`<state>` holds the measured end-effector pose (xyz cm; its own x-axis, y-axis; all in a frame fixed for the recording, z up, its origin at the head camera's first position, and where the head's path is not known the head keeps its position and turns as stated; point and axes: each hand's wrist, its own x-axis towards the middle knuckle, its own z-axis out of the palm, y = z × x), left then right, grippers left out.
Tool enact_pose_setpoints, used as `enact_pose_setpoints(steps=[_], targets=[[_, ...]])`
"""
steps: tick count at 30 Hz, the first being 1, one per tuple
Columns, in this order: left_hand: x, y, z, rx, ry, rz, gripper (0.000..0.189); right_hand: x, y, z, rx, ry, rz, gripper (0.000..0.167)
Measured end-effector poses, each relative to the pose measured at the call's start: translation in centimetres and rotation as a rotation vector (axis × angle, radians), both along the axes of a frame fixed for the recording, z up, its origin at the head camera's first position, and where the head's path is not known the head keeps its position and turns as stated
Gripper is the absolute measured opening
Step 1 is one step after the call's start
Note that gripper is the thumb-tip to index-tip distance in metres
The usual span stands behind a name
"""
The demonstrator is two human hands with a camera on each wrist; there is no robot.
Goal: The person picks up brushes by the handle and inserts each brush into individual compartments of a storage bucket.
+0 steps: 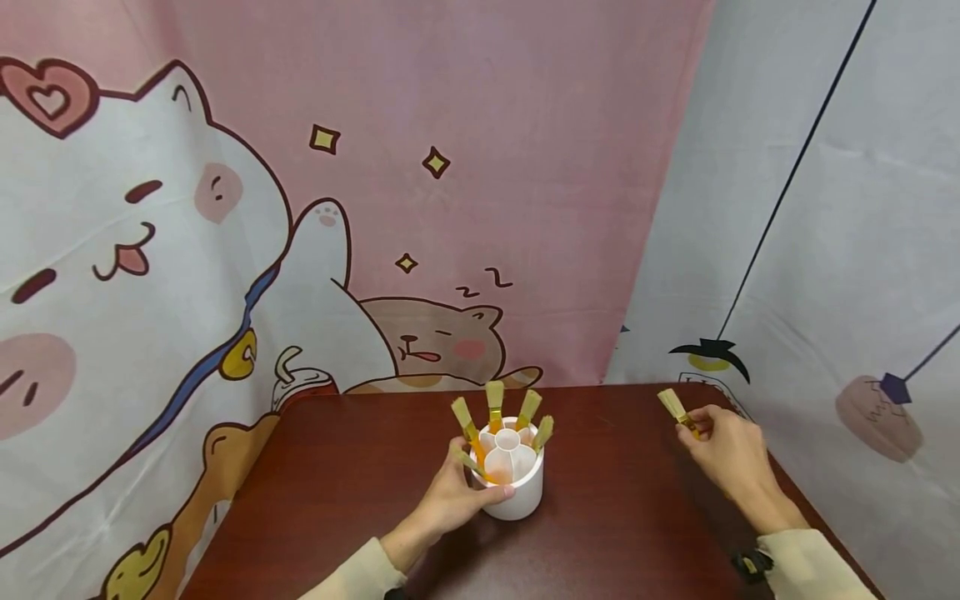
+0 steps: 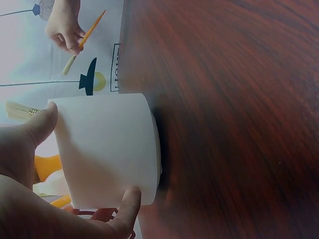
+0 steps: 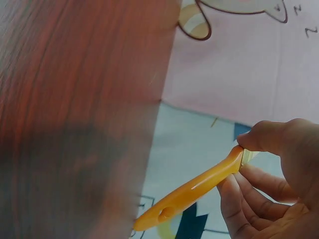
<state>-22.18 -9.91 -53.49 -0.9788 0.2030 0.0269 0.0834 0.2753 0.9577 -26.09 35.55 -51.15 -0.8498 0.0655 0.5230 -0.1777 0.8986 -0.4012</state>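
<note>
My left hand (image 1: 455, 497) grips the near left side of a white round brush holder (image 1: 528, 493), thumb at its rim. The holder stands upright on the table, its top split into petal-like compartments round a central ring. Several paintbrushes (image 1: 494, 395) with orange handles and pale bristles lean in it, bristles up. At the right, above the table, my right hand (image 1: 723, 446) pinches another paintbrush (image 3: 192, 191) near its metal band. In the head view that brush's bristles point up and left; in the right wrist view its orange handle slants down, a hole near the end.
The dark reddish wooden table (image 1: 600, 542) ends at a cloth backdrop (image 1: 562, 208) with printed cartoon animals. More printed cloth (image 1: 847, 250) hangs along the right side, close beyond my right hand.
</note>
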Motion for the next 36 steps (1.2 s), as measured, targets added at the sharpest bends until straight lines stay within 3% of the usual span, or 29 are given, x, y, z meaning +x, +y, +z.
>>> enact_pose_setpoints(steps=[12,24,30,31,34,36], targets=[[0.2,0.1,0.2,-0.019,-0.011,0.012,0.090,1.8,-3.6,2.5,-0.050,-0.032,0.038,0.030],[0.2,0.2,0.3,-0.032,-0.019,0.020,0.092,3.3,-5.7,3.9,-0.100,-0.030,0.076,0.030],[0.1,0.0,-0.1,-0.029,0.000,0.017,0.094,4.1,-6.9,4.4,-0.133,0.005,0.104,0.026],[-0.2,-0.2,-0.9,-0.025,0.035,0.008,0.092,4.3,-7.2,4.5,-0.139,0.011,0.108,0.025],[-0.3,-0.3,-1.2,-0.036,0.067,0.000,0.095,4.7,-7.9,4.7,-0.157,0.017,0.123,0.025],[-0.3,-0.2,-1.1,-0.031,0.049,0.005,0.094,5.0,-8.4,4.9,-0.166,0.018,0.134,0.024]])
